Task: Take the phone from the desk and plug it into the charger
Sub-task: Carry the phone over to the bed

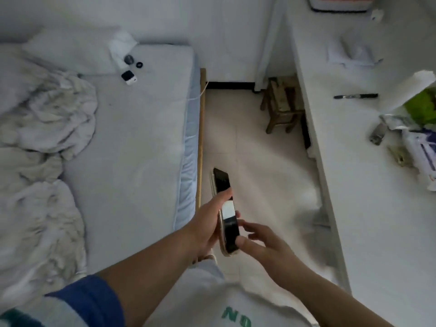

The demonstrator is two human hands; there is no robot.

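Observation:
A dark phone (224, 204) in a pale case is held upright over the floor, between the bed and the desk. My left hand (208, 224) grips it around the left edge and back, thumb across the screen. My right hand (258, 239) touches the phone's lower right edge with its fingertips. A thin white cable (200, 92) runs down the bed's far right edge. A small black and white block (128, 77), possibly a charger, lies on the mattress near the pillow. I cannot tell what it is for certain.
The bed (141, 142) with crumpled bedding (47, 119) fills the left. A white desk (368, 175) on the right carries a black pen (355, 96), packets and a green bag (422, 107). A small wooden stool (282, 105) stands under the desk's far end.

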